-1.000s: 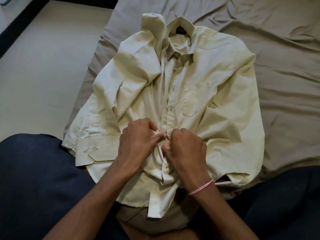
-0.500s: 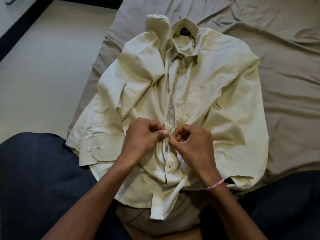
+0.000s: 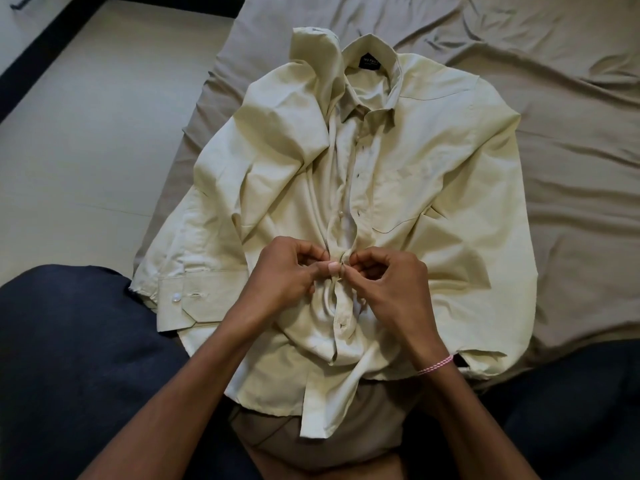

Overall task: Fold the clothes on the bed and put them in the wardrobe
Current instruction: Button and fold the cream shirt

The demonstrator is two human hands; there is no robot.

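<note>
Pinching the shirt [image 3: 433,174] front with left hand [image 3: 282,275] and right hand [image 3: 391,285], both curled, slightly higher than before.

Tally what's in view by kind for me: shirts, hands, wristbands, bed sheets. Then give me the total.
Shirts: 1, the pale yellow shirt
Hands: 2, the left hand and the right hand, both pinching the shirt's front
Wristbands: 1, the pink-and-white wristband on the right wrist
Bed sheets: 1, the grey-brown bed sheet
Total: 5
</note>
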